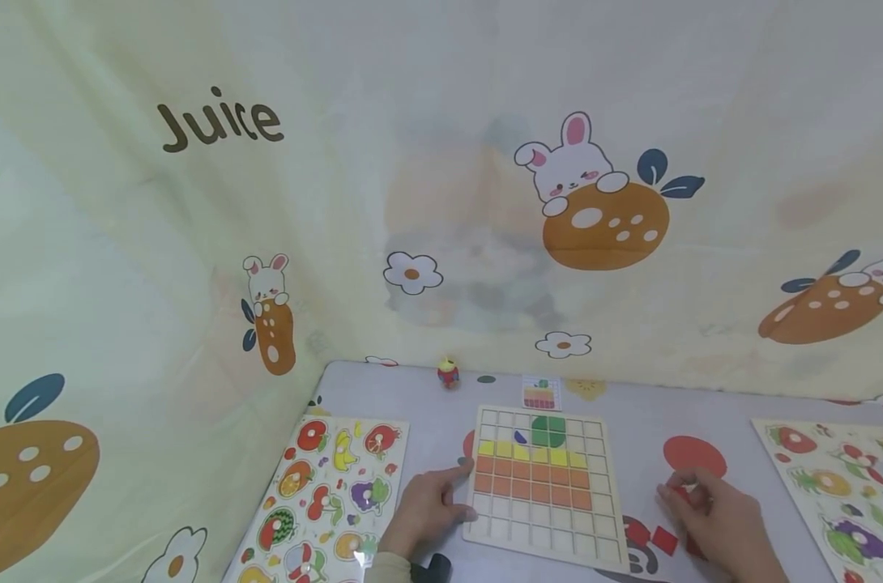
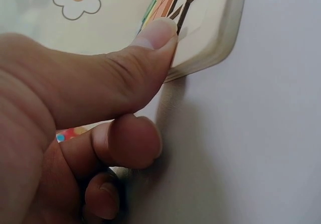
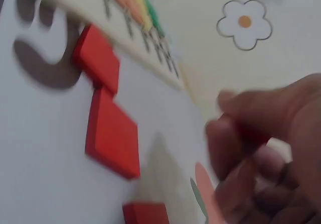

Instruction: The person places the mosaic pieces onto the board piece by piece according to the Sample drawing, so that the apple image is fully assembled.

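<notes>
On the white table, the wooden grid board lies flat in front of the person, with green pieces, a small blue piece, a row of yellow pieces and two rows of orange tiles set in its cells. The left hand is at the board's left edge, thumb and forefinger spread apart and touching it, the other fingers loosely bent. The right hand, off to the board's right, is nearly closed, pinching a red square tile between thumb and fingers. Near it, loose red tiles lie on the table, two of them touching. Just beyond the board's far edge is a small pattern card; a parrot figurine stands farther left. Fruit puzzle boards flank everything, one left, one right.
</notes>
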Available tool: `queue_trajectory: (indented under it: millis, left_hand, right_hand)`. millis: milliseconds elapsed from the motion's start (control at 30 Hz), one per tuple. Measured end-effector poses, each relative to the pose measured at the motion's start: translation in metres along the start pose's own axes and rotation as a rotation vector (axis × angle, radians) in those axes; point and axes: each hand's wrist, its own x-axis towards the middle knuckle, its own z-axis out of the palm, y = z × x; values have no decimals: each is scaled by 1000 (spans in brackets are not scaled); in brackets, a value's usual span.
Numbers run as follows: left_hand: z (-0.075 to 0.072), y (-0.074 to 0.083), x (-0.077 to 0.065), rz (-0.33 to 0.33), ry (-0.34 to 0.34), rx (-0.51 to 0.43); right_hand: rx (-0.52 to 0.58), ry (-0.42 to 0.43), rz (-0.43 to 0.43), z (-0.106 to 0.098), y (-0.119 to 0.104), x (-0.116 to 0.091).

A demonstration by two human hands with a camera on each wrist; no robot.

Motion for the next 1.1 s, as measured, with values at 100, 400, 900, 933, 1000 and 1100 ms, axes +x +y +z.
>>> queue_trajectory:
  millis: [100,400,900,933,1000,1100]
  left_hand:
    - [0,-1,0,2,7,4]
    - [1,-1,0,6,3,5]
    - [-1,3,-2,9,9,17]
    - [-1,3,-2,9,8,19]
    - [-2,3,-2,12,8,25]
    - [-1,3,-1,13,7,26]
  right_hand:
    - [67,126,-18,0,-5,-3]
    - [367,-37,195,-5,-19,-4]
    - [429,-50,63,32,-64,-11]
    - [421,-38,39,36,-69,-12]
    - [415,-12,-15,42,-80,-13]
    - [424,20,-102,51,-96,-14]
